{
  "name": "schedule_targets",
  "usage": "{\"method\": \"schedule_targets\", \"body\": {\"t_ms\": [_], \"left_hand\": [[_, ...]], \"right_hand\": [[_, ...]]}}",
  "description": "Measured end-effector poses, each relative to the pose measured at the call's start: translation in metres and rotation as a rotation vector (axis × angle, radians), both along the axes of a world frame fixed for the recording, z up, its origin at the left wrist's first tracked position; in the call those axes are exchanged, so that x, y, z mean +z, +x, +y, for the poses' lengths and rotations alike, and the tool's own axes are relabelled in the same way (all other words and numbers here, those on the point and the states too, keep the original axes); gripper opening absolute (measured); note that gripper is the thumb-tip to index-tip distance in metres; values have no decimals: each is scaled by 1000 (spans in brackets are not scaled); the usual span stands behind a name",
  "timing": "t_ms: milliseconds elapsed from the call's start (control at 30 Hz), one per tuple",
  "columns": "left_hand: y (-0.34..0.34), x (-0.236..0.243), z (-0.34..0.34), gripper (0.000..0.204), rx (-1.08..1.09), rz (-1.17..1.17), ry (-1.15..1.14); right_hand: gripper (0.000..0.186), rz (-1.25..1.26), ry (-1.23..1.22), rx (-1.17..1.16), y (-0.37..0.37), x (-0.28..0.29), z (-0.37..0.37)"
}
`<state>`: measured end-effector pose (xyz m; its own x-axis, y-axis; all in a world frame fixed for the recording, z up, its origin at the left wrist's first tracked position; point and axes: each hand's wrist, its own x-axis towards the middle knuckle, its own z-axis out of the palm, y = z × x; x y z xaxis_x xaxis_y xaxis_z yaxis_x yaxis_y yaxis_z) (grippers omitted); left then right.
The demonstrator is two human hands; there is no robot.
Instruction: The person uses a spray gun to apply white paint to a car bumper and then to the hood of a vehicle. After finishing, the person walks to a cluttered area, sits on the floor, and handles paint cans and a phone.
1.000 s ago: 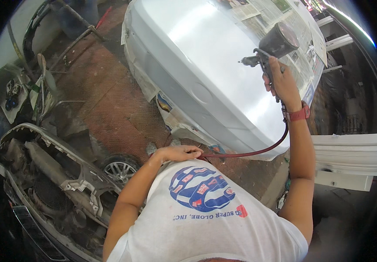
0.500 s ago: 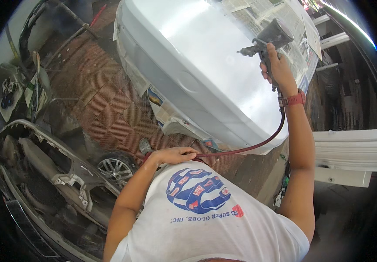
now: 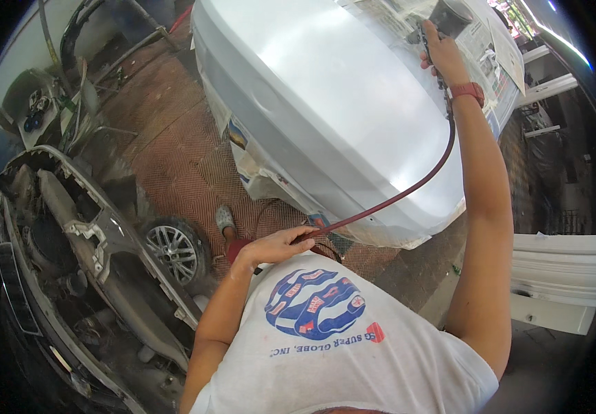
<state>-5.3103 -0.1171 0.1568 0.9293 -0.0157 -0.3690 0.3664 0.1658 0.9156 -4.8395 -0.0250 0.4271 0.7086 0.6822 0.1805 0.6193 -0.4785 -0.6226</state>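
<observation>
While the right hand is curled round the grip of a dark spray gun, fingers wrapped & nearly closed, the gun is above the upper right part of a silvery-white car panel, nr its newspaper masking; the cup tops the gun; a red hose hangs from the grip's base, curving over the panel's lower right end to the left hand; that hand is at the waist, loosely closed w/ hose btwn thumb & fingers, firmness can't tell; on the matted floor, below the panel's lower left edge, a shoe & wheel; stripped car front to the left.
</observation>
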Motion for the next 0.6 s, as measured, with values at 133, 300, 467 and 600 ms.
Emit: {"method": "schedule_targets", "body": {"t_ms": [133,300,467,600], "left_hand": [[8,-1,-33,63,57,25,29],[1,-18,-53,63,57,43,12],[-6,-23,-61,61,48,95,25],[-8,-26,-69,62,49,102,29]], "right_hand": [[73,-27,-121,114,-9,-1,-8],[70,54,-89,320,-87,10,-37],[69,96,-130,455,-139,25,-56],[69,229,-53,549,-151,24,-63]]}}
